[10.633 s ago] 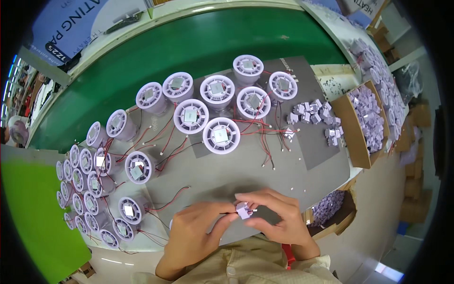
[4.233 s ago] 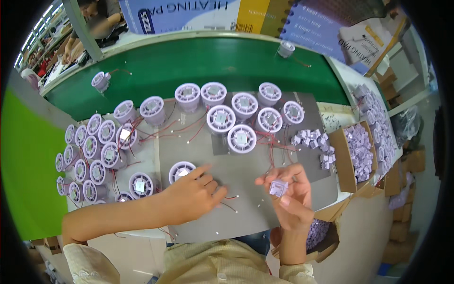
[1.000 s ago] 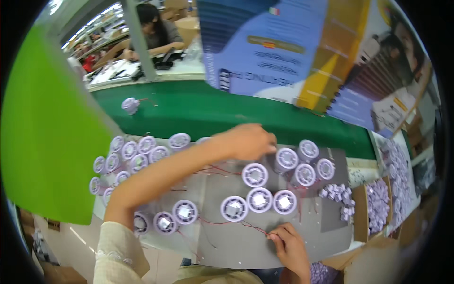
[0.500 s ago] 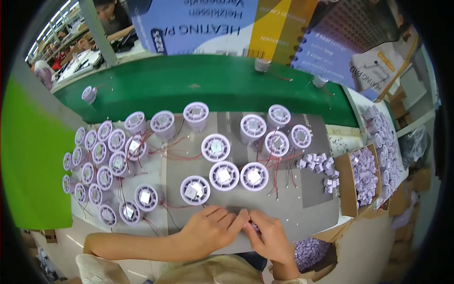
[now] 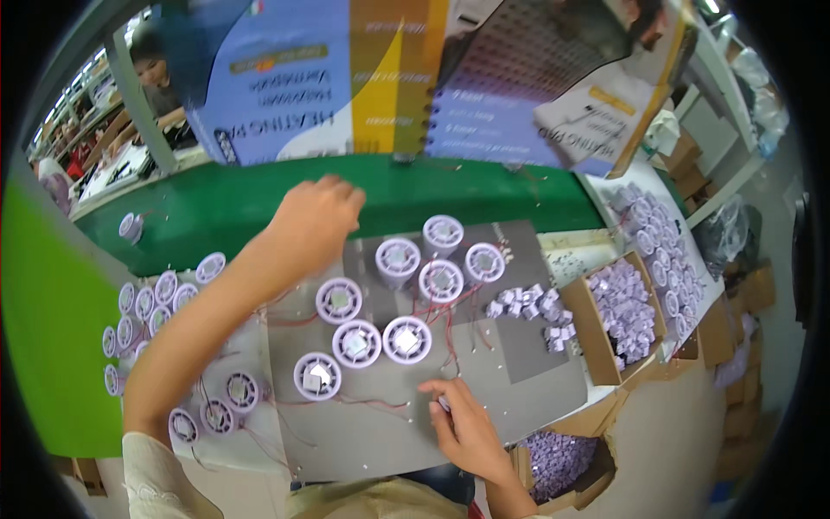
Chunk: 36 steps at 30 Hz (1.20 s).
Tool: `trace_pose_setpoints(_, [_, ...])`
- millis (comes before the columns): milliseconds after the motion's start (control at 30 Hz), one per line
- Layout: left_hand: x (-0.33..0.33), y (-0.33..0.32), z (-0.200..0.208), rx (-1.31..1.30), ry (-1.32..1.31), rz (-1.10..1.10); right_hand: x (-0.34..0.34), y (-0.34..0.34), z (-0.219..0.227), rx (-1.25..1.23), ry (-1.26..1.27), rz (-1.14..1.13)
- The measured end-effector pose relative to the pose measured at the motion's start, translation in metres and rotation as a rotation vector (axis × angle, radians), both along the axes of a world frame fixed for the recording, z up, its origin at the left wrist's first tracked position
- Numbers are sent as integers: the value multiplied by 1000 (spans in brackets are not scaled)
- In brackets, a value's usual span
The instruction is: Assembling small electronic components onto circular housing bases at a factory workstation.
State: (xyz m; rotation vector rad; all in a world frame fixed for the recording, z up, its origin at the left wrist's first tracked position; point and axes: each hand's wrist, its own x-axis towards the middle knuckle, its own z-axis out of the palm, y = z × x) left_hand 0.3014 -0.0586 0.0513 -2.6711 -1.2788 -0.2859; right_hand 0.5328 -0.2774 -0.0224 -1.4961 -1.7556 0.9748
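My left hand (image 5: pixel 316 221) reaches over the far side of the table, at the edge of the green belt. Its fingers are curled downward, and whatever they hold is hidden behind the hand. Near the front edge, my right hand (image 5: pixel 471 437) pinches a small lilac plastic piece (image 5: pixel 443 403), mostly covered by the fingers. Between the hands stand several lilac cup-shaped housings with slotted round tops and pale squares in the middle, among them a housing (image 5: pixel 318 376) with red and black wires trailing toward my right hand. Another housing (image 5: pixel 338 300) stands below my left hand.
More housings (image 5: pixel 242 392) crowd the left side, partly behind my left forearm. Loose lilac clips (image 5: pixel 527 302) lie beside a cardboard box (image 5: pixel 595 333) full of them. A floor-level carton (image 5: pixel 596 471) holds more. A printed heating-pad carton (image 5: pixel 285 86) hangs over the green belt (image 5: pixel 199 208).
My hands have parted from their meeting point at the front. The left has swung up and away to the far housings; the right stays low with the lilac piece. The view has shifted.
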Motion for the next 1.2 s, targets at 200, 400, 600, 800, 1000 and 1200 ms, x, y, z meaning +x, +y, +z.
trace_pose_setpoints(200, [8,199,-76,769,-233,-307,31,-6,-5,-165,271,-141])
trace_pose_setpoints(400, [37,186,-51,274,-342,-166,58,-6,1,-194,272,-158])
trace_pose_setpoints(600, [26,121,-31,-408,-316,41,73,-2,-25,-97,328,-155])
trace_pose_setpoints(800, [54,-75,29,-77,-130,-307,81,-5,-20,232,550,-326])
trace_pose_setpoints(1000, [35,-223,2,-139,28,-179,61,-18,-19,109,1248,-273])
trace_pose_setpoints(1200, [43,-243,-51,-52,147,10,48,-33,-26,46,1302,-55])
